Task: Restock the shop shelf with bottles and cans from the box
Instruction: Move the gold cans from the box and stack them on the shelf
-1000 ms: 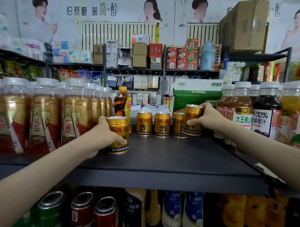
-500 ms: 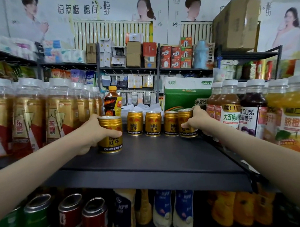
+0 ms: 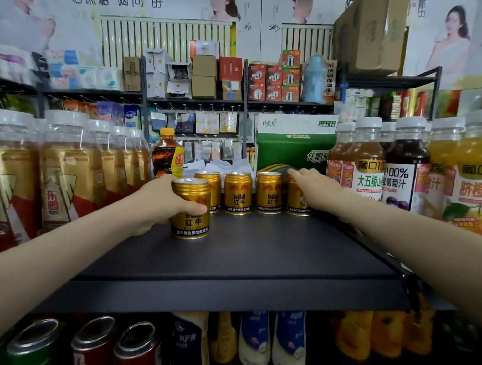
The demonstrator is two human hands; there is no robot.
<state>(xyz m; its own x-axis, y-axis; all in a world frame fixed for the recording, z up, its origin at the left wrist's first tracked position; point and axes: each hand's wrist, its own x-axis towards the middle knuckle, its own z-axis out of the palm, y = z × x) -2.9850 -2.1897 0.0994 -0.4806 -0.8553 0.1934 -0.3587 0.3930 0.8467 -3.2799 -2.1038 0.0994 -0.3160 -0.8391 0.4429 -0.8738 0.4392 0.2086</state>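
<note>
On the black shelf (image 3: pixel 231 261) my left hand (image 3: pixel 154 204) wraps a gold Red Bull can (image 3: pixel 191 213) that stands upright near the middle left, in front of the back row. That row holds three gold cans (image 3: pixel 238 193) side by side. At its right end a fourth gold can (image 3: pixel 295 203) stands on the shelf, and my right hand (image 3: pixel 316 190) lies around its far side with fingers stretched over the top. The box that the cans come from is not in view.
Tall bottles with gold-and-red labels (image 3: pixel 65 176) crowd the shelf's left side. Juice bottles (image 3: pixel 368 170) line the right. A green carton (image 3: pixel 293 151) and a yellow-capped dark bottle (image 3: pixel 167 152) stand behind the cans. The lower shelf holds cans (image 3: pixel 95 341) and bottles.
My right hand has lowered its can onto the shelf at the right end of the back row, and its fingers have loosened. My left hand keeps its can in about the same spot.
</note>
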